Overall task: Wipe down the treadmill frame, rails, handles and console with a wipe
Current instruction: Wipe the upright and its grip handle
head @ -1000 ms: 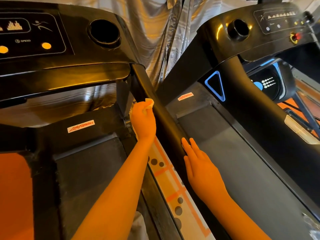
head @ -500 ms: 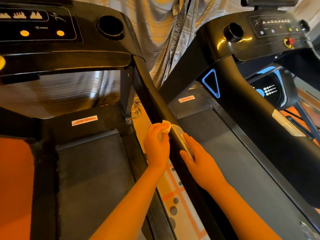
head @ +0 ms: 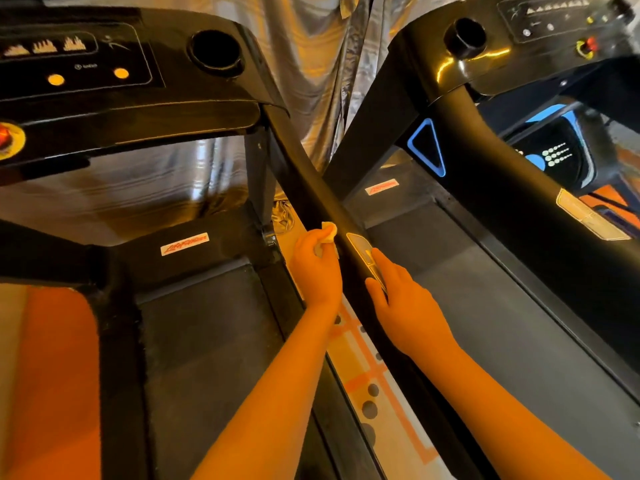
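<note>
At centre frame the right hand point(head: 405, 299) lies flat, fingers straight, along the sloping black plastic handrail point(head: 311, 188) and partly over its silvery grip plate point(head: 360, 245), probably to steady the person. Just left of it the left hand point(head: 317, 268) bunches a small pale crumpled wipe point(head: 328, 233) in curled fingers and presses it against the rail's inner side. Further off, a white label in red script point(head: 184, 243) on the motor hood looks like Life Fitness, though it is blurred. At upper left, the glossy black console point(head: 166, 95) carries lettering I cannot read.

Black handrail point(head: 311, 192); pale yellow wipe point(head: 328, 233); silver curtain point(head: 322, 74).
</note>
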### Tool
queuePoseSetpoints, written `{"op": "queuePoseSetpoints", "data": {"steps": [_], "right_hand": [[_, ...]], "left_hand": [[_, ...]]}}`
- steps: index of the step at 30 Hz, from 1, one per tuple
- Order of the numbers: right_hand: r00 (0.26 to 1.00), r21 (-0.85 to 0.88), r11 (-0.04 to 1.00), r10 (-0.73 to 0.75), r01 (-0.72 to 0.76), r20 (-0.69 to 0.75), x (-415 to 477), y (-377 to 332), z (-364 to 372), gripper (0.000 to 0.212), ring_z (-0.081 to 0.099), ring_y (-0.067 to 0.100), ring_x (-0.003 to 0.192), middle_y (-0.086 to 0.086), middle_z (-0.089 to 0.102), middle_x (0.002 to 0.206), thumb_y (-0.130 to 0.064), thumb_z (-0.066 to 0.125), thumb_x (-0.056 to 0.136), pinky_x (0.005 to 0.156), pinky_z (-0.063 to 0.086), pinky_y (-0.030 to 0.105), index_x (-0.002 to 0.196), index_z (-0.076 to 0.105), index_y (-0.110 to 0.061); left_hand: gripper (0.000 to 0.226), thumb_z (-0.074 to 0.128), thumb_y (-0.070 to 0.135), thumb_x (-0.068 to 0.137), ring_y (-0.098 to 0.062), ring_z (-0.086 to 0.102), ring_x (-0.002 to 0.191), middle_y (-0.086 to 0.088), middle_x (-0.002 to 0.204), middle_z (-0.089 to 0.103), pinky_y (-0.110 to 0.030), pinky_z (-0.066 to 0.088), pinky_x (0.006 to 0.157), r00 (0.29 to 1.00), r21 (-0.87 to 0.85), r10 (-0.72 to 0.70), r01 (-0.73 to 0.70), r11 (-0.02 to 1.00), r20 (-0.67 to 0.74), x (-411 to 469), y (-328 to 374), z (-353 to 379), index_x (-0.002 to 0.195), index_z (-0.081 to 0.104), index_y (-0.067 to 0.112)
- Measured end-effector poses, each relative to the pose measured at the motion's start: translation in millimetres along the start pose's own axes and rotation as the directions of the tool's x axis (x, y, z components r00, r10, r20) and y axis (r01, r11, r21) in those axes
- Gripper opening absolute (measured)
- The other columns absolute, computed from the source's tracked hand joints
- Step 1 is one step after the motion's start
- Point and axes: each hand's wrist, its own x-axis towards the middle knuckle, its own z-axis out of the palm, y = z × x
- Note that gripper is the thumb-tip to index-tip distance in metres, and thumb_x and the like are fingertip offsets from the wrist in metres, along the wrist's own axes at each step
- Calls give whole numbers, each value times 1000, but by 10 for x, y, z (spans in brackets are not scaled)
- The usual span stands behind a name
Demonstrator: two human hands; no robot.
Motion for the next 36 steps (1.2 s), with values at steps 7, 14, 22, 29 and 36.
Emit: {"op": "queuePoseSetpoints", "data": {"steps": [7,14,22,29,36], "right_hand": [[998,15,997,69,-69,9,65,-50,-5,60,44,22,132,-1,32,155,-53,19,95,104,41,35,152,9,-36],[993,13,993,119,-119,-5,40,-66,15,58,43,23,133,-2,33,154,-51,19,96,106,39,36,151,9,-38],[989,38,989,144,-143,-18,40,-79,46,68,45,25,132,-2,36,153,-59,14,85,106,40,39,151,11,-39],[991,39,990,136,-135,-12,40,-97,35,70,46,25,131,-2,36,153,-59,14,85,105,41,39,151,12,-38],[994,43,994,102,-100,-29,56,-51,33,61,48,25,130,0,38,152,-54,20,94,103,43,39,152,13,-37]], "left_hand": [[11,63,15,92,-6,62,85,12,88,65,-12,52,72,985,-88,-158,163,983,68,-391,3,-95,94,71,23],[13,64,17,92,-16,65,90,-4,91,70,-38,57,82,950,-99,-296,305,947,94,-250,-248,-10,95,72,8],[8,65,15,91,-16,65,88,-2,88,70,-39,57,83,861,-133,-477,501,855,180,-427,-485,-9,93,72,14],[12,65,21,91,-21,65,93,0,89,70,-36,56,81,883,-184,-445,467,865,151,-390,-480,63,95,74,14],[13,69,20,89,-31,65,97,-10,95,70,-43,56,85,790,-194,-606,612,767,99,-182,-815,185,93,75,9]]}}
